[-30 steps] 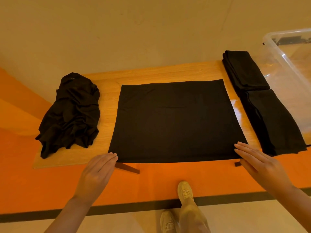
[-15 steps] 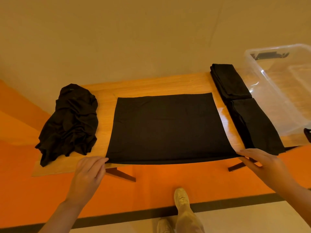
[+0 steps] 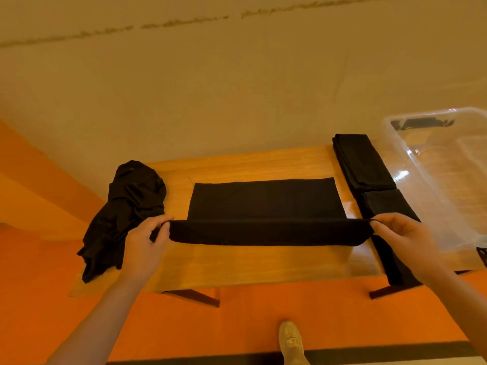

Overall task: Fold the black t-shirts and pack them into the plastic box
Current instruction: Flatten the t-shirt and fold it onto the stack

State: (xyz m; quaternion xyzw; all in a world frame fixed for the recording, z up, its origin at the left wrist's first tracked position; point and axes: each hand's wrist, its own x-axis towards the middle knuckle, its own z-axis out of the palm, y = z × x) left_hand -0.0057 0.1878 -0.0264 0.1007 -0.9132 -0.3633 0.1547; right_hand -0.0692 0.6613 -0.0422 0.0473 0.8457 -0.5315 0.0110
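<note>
A half-folded black t-shirt lies in the middle of the wooden table. Its near edge is lifted off the table and doubled back over the far part. My left hand pinches the near left corner, and my right hand pinches the near right corner. A heap of unfolded black t-shirts sits at the table's left end. Two folded black t-shirts lie in a row on the right, next to the clear plastic box.
The table stands against a beige wall, on an orange floor. Its dark legs show below the front edge. My shoe is on the floor in front. The box reaches past the table's right end.
Both hands have gripped the t-shirt's near corners and lifted the near edge up and away from me, folding it over. The view has tilted upward.
</note>
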